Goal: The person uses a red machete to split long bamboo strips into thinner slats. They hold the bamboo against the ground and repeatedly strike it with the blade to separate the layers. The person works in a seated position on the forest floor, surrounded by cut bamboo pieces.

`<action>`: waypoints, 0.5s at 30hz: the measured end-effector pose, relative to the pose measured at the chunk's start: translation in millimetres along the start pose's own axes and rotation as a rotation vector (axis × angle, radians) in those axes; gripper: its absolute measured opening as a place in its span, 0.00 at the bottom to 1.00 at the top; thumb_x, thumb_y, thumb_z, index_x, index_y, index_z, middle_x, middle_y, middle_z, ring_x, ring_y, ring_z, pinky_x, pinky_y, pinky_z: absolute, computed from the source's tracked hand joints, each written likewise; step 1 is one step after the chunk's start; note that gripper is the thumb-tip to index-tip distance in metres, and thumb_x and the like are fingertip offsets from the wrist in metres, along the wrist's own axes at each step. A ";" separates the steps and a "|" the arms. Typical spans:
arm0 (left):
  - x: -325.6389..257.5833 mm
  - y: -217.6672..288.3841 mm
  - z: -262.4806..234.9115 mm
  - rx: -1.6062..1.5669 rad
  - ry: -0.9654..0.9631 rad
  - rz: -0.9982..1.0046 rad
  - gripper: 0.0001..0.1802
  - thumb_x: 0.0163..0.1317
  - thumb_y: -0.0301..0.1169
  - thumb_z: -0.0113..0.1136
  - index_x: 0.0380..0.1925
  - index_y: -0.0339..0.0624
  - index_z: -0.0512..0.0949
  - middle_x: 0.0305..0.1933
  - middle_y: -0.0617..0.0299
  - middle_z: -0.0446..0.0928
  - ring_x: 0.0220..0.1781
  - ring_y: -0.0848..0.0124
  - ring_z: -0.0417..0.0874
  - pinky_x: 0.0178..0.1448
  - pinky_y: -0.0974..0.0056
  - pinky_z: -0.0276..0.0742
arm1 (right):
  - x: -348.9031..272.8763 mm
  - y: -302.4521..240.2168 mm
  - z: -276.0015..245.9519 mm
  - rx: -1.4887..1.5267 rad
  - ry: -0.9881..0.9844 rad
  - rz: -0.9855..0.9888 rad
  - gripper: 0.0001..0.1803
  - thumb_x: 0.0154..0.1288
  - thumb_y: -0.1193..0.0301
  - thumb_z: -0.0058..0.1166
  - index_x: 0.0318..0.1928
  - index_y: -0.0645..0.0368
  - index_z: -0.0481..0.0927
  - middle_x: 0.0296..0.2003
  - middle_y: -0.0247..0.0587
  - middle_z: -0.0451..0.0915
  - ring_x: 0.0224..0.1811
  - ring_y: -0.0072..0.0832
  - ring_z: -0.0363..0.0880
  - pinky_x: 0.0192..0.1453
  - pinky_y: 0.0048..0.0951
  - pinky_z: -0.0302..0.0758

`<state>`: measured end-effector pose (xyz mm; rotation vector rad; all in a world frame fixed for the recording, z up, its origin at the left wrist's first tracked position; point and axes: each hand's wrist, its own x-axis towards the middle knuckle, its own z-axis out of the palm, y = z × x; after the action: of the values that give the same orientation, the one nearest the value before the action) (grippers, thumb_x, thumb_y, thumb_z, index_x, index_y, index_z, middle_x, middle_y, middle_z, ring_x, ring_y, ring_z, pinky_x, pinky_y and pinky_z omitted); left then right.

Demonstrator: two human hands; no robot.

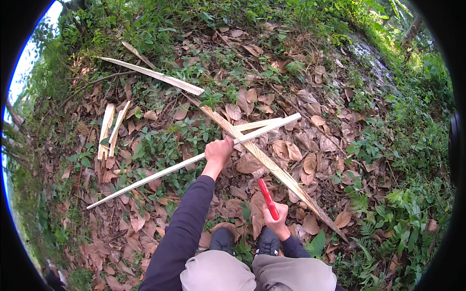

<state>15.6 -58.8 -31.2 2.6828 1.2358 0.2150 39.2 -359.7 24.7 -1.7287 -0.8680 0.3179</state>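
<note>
I have both of the person's bare hands in my head view, above ground covered in dry brown leaves (248, 165). The left hand (219, 151) has its grip wrapped around a long pale stick (189, 163), just left of where that stick crosses over a broader wooden board (276, 170). I see the stick slanting from a thin tip at lower left to a blunter end at upper right. The board lies diagonally beneath it, its narrow end pointing to the lower right.

The right hand (280, 221) sits lower, near the knees, its grip curled around a slim red tool (268, 196). The tool tilts up and to the left, apart from the wood; I cannot tell what kind it is.

Beyond the left hand, I make out a short strip (257, 124) in the angle between stick and board, and farther off a pale wedge-shaped piece (160, 76). Over to the left, two short pieces (106, 131) lie close together. Green plants (407, 208) surround the leaves, and the person's dark shoes (268, 242) show at the bottom, below the right hand.
</note>
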 end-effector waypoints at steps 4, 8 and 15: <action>-0.2 3.7 -1.9 -0.006 -0.003 -0.020 0.32 0.71 0.43 0.37 0.13 0.43 0.82 0.18 0.47 0.80 0.21 0.52 0.85 0.30 0.51 0.82 | 4.3 -8.3 5.3 0.005 0.021 0.035 0.15 0.56 0.77 0.58 0.17 0.60 0.68 0.10 0.35 0.61 0.10 0.24 0.61 0.19 0.30 0.58; -0.4 1.5 -2.8 0.006 0.004 0.028 0.32 0.71 0.42 0.37 0.13 0.44 0.82 0.17 0.48 0.80 0.21 0.52 0.85 0.29 0.51 0.82 | 9.6 -13.2 10.4 0.041 0.073 0.058 0.15 0.56 0.77 0.59 0.17 0.60 0.68 0.10 0.35 0.61 0.10 0.25 0.61 0.19 0.30 0.58; -1.6 3.5 -1.3 0.012 0.045 0.027 0.31 0.71 0.41 0.39 0.12 0.44 0.81 0.15 0.48 0.79 0.18 0.52 0.84 0.26 0.51 0.81 | 12.3 -6.7 6.6 0.000 -0.010 0.039 0.05 0.52 0.77 0.54 0.21 0.62 0.76 0.12 0.40 0.69 0.11 0.28 0.70 0.20 0.30 0.65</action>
<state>16.9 -62.1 -29.2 2.7200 1.2184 0.2748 41.2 -345.7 31.1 -1.7476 -0.8417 0.3527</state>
